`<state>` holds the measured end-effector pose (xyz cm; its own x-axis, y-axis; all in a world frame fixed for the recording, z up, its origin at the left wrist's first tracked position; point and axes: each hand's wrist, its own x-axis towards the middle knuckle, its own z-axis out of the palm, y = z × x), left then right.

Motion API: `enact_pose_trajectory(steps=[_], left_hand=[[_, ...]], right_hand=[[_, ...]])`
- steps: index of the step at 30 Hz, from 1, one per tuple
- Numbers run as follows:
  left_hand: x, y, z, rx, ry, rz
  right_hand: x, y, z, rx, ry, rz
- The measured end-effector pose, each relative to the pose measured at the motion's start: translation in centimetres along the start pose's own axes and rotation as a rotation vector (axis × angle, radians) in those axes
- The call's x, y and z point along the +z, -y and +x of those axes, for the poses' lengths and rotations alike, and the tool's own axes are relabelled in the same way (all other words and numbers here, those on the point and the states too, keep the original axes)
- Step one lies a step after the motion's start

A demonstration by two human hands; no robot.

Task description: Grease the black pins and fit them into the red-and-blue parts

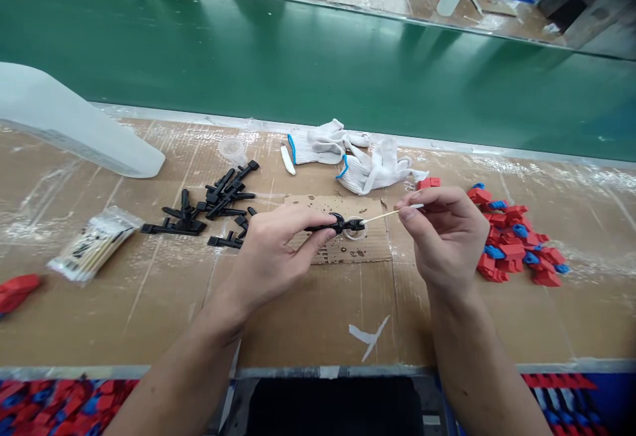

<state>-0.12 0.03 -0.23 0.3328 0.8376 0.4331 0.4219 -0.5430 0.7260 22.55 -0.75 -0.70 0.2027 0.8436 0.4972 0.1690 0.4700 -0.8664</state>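
Observation:
My left hand [278, 244] is closed in a pinch on a small black plastic part [342, 225], held level over a stained cardboard pad [370, 247]. My right hand [447, 230] pinches a thin cotton swab [390, 214], and the swab's tip touches the end of the black part. A small clear ring or cup [354, 234] sits on the pad just under the part.
A pile of black plastic parts [213, 204] lies to the left, with a bag of swabs [92, 244] further left. Red and blue pieces [517, 237] are heaped on the right. White gloves [348, 154] lie behind the pad. A green conveyor belt [318, 58] runs beyond the cardboard-covered table [298, 317].

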Motion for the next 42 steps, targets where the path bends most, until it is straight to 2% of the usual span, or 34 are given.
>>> enact_pose_trajectory(steps=[9,13,24,42], left_hand=[[0.02,0.08,0.01,0.007,0.004,0.003],[0.1,0.03,0.07,0.015,0.001,0.011],[-0.01,-0.02,-0.03,0.04,0.002,0.001],[0.07,-0.12,-0.09,0.02,0.014,0.022]], right_hand=[[-0.03,0.17,-0.24,-0.005,0.035,-0.057],[-0.1,0.42,-0.44,-0.025,0.09,-0.062],[-0.42,0.42,-0.34,-0.205,0.237,-0.04],[-0.33,0.53,-0.34,-0.218,0.186,-0.079]])
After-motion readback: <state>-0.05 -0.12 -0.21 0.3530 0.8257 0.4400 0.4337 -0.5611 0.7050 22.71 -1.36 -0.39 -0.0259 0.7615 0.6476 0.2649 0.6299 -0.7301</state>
